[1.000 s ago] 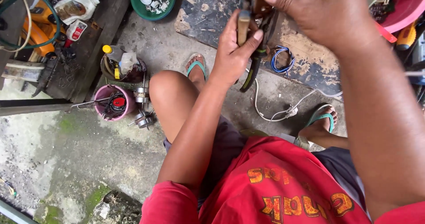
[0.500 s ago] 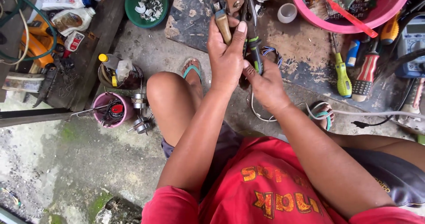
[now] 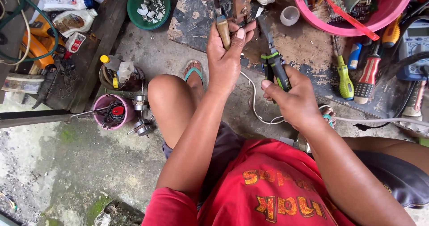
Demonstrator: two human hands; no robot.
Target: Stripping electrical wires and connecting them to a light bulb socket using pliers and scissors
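Concrete floor, cluttered; worn dark board [image 3: 308, 51] on the far side serves as the work surface. Left hand [image 3: 225, 58] is closed around a wooden-handled tool [image 3: 223, 29], its metal end reaching far toward a rusty metal part [image 3: 242, 2] on the board; can't tell whether they touch. Right hand [image 3: 290, 98] is wrapped around pliers with black-and-green grips [image 3: 275, 65], nose pointing far-left, close to the left hand's thumb. White cable [image 3: 254, 101] runs on the floor between both hands. Right of the pliers: green-yellow screwdriver [image 3: 344, 78], red-handled screwdriver [image 3: 368, 76], multimeter [image 3: 413, 45] at the right edge. Far right: pink basin [image 3: 393, 11] full of odds and ends, small white cup [image 3: 289, 15] beside it. Far left: green bowl [image 3: 148, 6] of small white pieces, plastic bottles [image 3: 73, 20]. Near left: small pink tub [image 3: 111, 112] just beside the left knee.
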